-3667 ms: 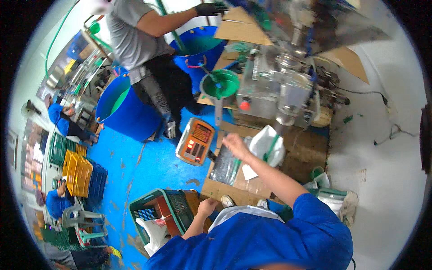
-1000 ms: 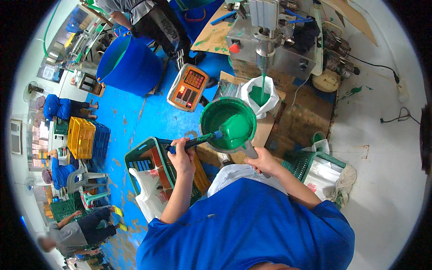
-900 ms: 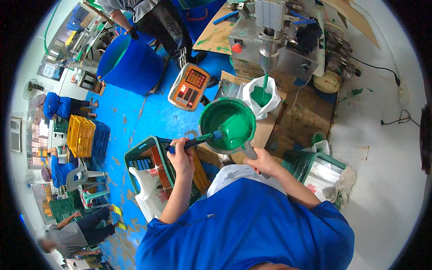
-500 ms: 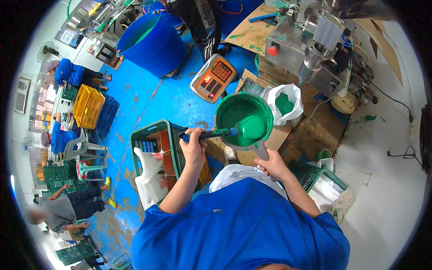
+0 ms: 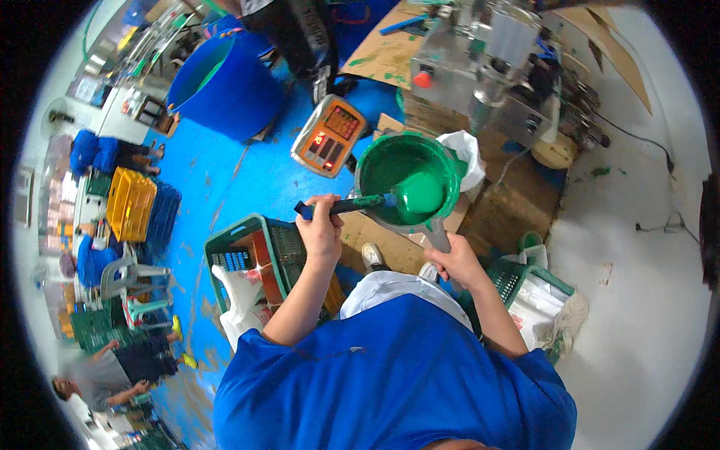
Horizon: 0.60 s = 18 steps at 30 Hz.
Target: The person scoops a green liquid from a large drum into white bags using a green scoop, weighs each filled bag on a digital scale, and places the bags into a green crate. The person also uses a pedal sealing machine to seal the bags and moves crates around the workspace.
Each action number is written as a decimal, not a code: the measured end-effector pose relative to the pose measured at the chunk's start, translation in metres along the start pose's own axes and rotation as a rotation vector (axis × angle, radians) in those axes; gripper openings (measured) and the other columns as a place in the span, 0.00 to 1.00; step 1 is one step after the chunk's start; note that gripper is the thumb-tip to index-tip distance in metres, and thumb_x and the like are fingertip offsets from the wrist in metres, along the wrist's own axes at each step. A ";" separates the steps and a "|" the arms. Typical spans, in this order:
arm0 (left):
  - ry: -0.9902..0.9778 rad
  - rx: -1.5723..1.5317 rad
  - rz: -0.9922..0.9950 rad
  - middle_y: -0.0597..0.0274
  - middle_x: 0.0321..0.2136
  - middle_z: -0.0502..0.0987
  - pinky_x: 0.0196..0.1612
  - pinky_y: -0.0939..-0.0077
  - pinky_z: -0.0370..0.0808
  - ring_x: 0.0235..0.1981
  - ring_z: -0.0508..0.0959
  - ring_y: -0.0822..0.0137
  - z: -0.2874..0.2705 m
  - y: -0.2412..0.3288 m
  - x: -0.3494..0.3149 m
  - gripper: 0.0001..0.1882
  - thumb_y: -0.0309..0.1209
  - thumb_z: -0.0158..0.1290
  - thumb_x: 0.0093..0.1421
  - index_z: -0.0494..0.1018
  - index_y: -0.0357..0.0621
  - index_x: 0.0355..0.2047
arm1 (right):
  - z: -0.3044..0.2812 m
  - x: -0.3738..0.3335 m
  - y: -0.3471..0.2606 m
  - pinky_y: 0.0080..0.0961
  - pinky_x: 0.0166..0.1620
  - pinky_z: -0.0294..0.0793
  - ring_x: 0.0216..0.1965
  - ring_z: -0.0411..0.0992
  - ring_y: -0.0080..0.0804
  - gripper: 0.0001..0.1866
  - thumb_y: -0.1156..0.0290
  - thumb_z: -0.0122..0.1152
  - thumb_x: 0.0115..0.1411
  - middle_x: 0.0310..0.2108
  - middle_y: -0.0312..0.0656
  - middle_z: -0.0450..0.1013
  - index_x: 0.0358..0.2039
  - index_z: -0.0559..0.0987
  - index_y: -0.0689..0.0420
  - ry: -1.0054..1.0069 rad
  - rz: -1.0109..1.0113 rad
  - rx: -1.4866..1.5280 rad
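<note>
My left hand [image 5: 321,234] is closed around a black-handled tool [image 5: 351,205], whose green-coated head rests inside a large dipper [image 5: 452,196]. I cannot make out the shape of that head. Thick, bright green paste [image 5: 420,193] is gathered near it, and more green coats the dipper's walls. My right hand [image 5: 454,262] grips the dipper's grey handle [image 5: 436,238]. Just beyond the dipper's right rim stands an open white bag [image 5: 471,157], partly hidden by the dipper. A digital scale [image 5: 328,135] with a lit display stands past the dipper, to the left.
Left of me is a green crate [image 5: 259,225] with white bags; another crate [image 5: 510,285] stands right. A metal machine with a red button [image 5: 423,79] is ahead right. A blue tub [image 5: 225,90] stands far left beside a standing person [image 5: 300,37]. Other people are at left.
The view has shifted, moving the surroundings leftward. The dipper now overlaps the white bag more, hiding much of its opening. Both hands keep their holds.
</note>
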<state>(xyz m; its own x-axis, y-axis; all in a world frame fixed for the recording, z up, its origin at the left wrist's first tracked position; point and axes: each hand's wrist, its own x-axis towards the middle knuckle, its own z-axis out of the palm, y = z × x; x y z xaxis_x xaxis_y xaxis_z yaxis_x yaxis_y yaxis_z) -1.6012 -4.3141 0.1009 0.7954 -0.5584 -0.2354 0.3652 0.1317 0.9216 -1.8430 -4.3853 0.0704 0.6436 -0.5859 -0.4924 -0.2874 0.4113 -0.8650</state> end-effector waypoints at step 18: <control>-0.132 0.165 0.002 0.64 0.17 0.72 0.09 0.86 0.54 0.08 0.62 0.79 0.057 -0.007 0.012 0.08 0.32 0.52 0.53 0.72 0.40 0.22 | -0.031 -0.015 -0.001 0.19 0.14 0.60 0.10 0.61 0.18 0.11 0.69 0.59 0.54 0.13 0.33 0.63 0.28 0.67 0.61 0.165 -0.001 0.058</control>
<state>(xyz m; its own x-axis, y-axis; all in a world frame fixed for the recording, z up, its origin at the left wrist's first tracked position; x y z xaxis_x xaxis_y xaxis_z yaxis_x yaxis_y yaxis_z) -1.6220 -4.3686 0.1099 0.7217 -0.6625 -0.2006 0.2706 0.0034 0.9627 -1.8748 -4.3984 0.0756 0.5171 -0.6912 -0.5049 -0.2422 0.4477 -0.8608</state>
